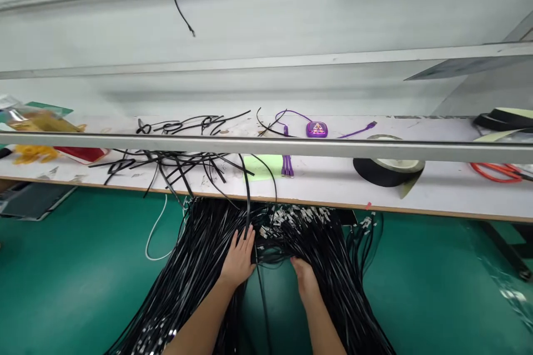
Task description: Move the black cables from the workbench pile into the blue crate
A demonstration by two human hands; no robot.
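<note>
Nearest the head camera, the left cable bundle [179, 272] and right cable bundle [339, 272] fan out from near the white shelf [325, 183], long axes diverging toward the wearer. Each extends outward from its nearer hand: left hand [239, 260] flat on the inner edge, fingers extended; right hand [303, 276] at the inner side, grip hidden, so I cannot tell. No writing is legible; the purple device [316, 130] shows a pattern.

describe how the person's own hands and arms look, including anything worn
The left hand and right hand are bare, without gloves. No watch or bracelet shows on either wrist, and no sleeve covers the visible forearms.
</note>
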